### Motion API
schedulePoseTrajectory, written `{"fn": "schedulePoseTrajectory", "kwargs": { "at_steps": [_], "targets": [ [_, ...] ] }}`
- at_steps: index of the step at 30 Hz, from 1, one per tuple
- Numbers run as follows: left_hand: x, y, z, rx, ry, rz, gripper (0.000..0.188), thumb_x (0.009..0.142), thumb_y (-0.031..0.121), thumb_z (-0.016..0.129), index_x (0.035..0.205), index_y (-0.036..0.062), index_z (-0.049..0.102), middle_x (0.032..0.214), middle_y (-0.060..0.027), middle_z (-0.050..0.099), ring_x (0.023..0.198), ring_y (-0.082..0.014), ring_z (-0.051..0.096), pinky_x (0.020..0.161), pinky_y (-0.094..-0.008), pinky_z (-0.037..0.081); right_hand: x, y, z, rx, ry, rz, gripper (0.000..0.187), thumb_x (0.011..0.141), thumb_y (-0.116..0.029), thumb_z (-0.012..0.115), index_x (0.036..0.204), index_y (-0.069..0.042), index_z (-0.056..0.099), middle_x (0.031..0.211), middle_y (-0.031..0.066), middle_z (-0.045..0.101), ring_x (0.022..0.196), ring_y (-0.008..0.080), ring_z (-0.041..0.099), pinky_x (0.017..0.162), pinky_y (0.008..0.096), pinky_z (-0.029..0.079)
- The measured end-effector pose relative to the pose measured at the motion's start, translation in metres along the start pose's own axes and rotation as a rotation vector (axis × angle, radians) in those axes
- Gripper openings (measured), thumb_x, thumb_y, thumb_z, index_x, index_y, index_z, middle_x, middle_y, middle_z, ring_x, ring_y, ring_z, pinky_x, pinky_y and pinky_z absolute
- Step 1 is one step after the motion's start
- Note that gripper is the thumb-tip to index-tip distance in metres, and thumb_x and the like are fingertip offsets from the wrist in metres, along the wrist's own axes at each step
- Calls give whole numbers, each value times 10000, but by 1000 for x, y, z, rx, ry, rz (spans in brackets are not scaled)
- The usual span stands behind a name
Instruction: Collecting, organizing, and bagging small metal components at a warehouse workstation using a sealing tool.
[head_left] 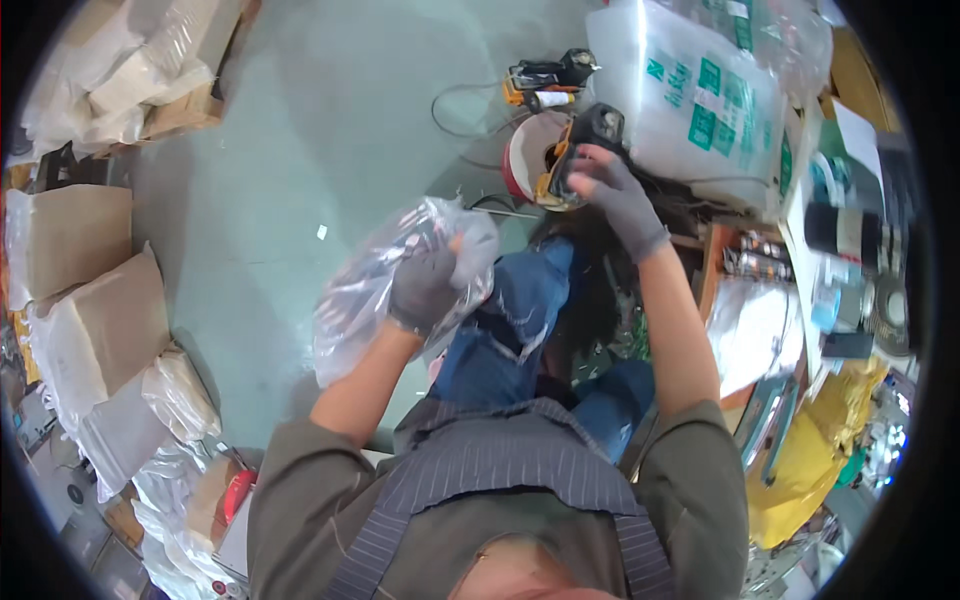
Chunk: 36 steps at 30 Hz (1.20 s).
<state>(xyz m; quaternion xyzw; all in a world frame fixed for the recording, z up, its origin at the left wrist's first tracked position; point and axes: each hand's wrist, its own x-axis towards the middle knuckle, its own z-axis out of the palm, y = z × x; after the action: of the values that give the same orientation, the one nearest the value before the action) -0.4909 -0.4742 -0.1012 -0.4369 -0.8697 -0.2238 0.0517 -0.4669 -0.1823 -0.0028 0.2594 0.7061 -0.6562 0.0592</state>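
Observation:
My left hand point(425, 285), in a grey glove with bare fingertips, is closed on the gathered end of a clear plastic bag point(350, 315). The bag hangs over the floor beside my left knee; its contents are hard to make out through the shiny film. My right hand point(618, 200), gloved the same way, is at a black and yellow power tool point(598, 125). Its fingers are apart and slightly blurred in front of the tool; whether they touch it I cannot tell. Under the tool is a round spool-like thing with a red rim point(517, 165).
A second black and yellow tool point(550, 78) with a cable lies farther ahead. White wrapped packs with green print point(700, 100) are at the far right. Cardboard boxes point(100, 315) in plastic line the left. At my right are a cluttered workbench point(800, 270) and yellow sheeting point(810, 450).

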Motion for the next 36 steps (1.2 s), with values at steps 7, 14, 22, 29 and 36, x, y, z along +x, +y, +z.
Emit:
{"fn": "schedulePoseTrajectory", "kwargs": {
  "at_steps": [7,14,22,29,36],
  "targets": [
    [37,12,19,-287,-37,-97,210,595,85,669,739,71,517,672,-104,555,642,-295,599,565,-405,471,164,182,-46,329,639,417,195,790,-202,712,692,-76,601,555,13,524,429,137,486,416,283,390],
    [42,16,-17,-253,-42,-142,268,620,215,701,805,84,558,675,-65,567,629,-272,595,594,-387,473,20,77,-45,-99,174,206,214,764,-202,746,791,-45,604,616,10,537,476,102,484,453,255,382],
    [89,74,-46,-15,35,-322,291,716,150,641,999,86,622,812,-108,585,732,-321,590,626,-413,478,-98,-52,-20,-133,163,-147,174,804,-82,679,933,-5,591,759,21,575,555,84,502,506,234,414],
    [71,59,-70,-401,107,-93,170,757,115,580,919,107,634,874,-98,608,773,-314,608,638,-411,498,-117,-58,-17,-109,105,-107,165,814,-132,685,883,-19,586,671,13,557,489,107,509,454,241,410],
    [66,57,-66,-442,141,-138,93,774,132,567,847,79,589,857,-129,575,743,-364,571,592,-425,470,-157,8,-54,-69,290,371,212,811,-213,700,809,-32,590,613,15,542,466,116,495,453,259,407]
  ]
}}
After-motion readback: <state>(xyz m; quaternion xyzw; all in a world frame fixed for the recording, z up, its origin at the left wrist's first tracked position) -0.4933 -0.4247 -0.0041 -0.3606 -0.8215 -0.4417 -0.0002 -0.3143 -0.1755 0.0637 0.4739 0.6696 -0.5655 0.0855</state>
